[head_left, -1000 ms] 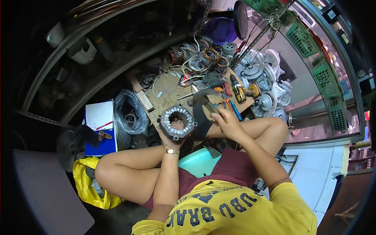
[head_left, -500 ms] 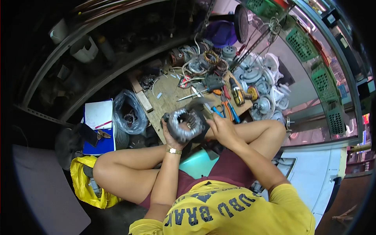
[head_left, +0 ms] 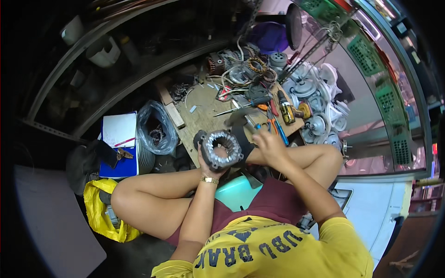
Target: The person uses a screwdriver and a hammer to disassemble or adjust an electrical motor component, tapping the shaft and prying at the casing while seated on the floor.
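Note:
My left hand point(head_left: 205, 163) grips a motor stator point(head_left: 235, 149) from its left and lower side, above my lap. The stator is a dark metal housing with a ring of silvery windings around an open middle, its face turned up toward me. My right hand point(head_left: 271, 148), smeared by motion, is closed round the handle of a hammer. The dark hammer head point(head_left: 237, 119) is blurred and hangs just beyond the stator's far right edge; I cannot tell whether it touches.
Ahead lies a wooden board point(head_left: 197, 121) with a screwdriver point(head_left: 229, 110), pliers point(head_left: 279, 131) and a cordless drill point(head_left: 286, 109). White motor parts point(head_left: 315, 99) are piled right. A plastic bag point(head_left: 157, 125), notebook point(head_left: 118, 130) and yellow bag point(head_left: 99, 215) lie left; a teal stool point(head_left: 237, 192) is below.
My right hand and the hammer have shifted slightly up and to the right. The stator stays in my left hand, less blurred and a little turned. The whole view has shifted slightly.

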Demonstrator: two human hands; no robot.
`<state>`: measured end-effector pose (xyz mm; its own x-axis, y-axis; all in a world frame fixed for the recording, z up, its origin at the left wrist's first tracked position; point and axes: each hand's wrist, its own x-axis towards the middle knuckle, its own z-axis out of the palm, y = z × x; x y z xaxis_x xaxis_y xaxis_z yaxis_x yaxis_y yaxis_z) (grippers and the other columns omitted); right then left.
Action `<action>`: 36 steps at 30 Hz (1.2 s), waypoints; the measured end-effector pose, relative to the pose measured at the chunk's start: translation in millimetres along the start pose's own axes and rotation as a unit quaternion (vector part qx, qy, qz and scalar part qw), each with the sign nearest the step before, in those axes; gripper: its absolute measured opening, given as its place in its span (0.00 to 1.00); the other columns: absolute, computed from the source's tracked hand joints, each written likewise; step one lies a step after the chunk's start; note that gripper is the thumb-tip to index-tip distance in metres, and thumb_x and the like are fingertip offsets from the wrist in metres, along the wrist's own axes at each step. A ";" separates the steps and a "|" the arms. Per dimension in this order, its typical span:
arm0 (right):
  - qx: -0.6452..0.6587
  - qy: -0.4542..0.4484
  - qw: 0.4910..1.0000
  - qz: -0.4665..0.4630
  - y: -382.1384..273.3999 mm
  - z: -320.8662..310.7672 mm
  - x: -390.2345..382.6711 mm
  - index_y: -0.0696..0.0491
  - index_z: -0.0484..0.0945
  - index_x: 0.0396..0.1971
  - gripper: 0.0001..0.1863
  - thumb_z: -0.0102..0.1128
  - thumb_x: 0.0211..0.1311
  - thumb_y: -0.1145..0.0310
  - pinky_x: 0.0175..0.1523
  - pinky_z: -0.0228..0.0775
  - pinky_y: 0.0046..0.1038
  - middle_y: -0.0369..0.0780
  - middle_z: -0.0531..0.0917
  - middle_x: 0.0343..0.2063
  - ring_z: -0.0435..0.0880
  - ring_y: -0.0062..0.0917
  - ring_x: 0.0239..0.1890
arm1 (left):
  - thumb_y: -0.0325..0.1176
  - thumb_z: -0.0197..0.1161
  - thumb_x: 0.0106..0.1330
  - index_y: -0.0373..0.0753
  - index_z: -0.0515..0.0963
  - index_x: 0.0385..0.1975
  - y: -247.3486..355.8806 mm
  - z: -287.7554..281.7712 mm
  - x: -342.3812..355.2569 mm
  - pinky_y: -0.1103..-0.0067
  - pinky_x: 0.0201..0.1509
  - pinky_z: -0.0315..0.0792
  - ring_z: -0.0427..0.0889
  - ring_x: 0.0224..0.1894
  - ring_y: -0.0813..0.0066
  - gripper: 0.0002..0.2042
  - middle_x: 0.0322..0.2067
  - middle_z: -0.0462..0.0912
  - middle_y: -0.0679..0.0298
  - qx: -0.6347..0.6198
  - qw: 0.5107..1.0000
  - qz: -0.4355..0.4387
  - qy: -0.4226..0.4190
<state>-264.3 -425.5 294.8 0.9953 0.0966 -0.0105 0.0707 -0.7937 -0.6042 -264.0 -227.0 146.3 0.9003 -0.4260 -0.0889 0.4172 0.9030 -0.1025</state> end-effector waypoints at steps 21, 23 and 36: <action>0.251 0.278 0.895 -0.243 -25.2 -49.5 7.9 0.60 0.75 0.44 0.16 0.51 0.75 0.60 0.31 0.68 0.39 0.47 0.78 0.25 0.78 0.40 0.26 | 0.75 0.46 0.62 0.39 0.63 0.70 -9.9 -4.1 21.8 0.54 0.75 0.57 0.67 0.68 0.50 0.47 0.67 0.69 0.53 0.024 0.998 -0.049 0.026; -0.064 -0.079 0.994 -0.049 -14.2 9.8 2.9 0.61 0.76 0.44 0.18 0.58 0.70 0.59 0.39 0.73 0.47 0.60 0.80 0.28 0.82 0.56 0.34 | 0.74 0.45 0.64 0.39 0.63 0.70 -10.8 -8.1 18.8 0.55 0.75 0.56 0.67 0.68 0.51 0.46 0.66 0.70 0.54 0.015 0.999 -0.019 0.024; -0.010 -0.007 0.998 -0.053 3.4 0.0 -10.7 0.59 0.77 0.35 0.14 0.61 0.68 0.62 0.40 0.71 0.52 0.56 0.82 0.28 0.82 0.58 0.34 | 0.75 0.49 0.60 0.42 0.67 0.68 16.7 -20.4 10.4 0.48 0.71 0.61 0.68 0.67 0.49 0.46 0.67 0.69 0.54 0.016 0.999 0.042 -0.024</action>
<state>-274.8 -429.2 292.9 0.9809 0.1902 0.0413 0.1779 -0.7904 -0.5862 -250.2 -217.5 123.4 0.9370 -0.3459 -0.0491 0.3425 0.9372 -0.0653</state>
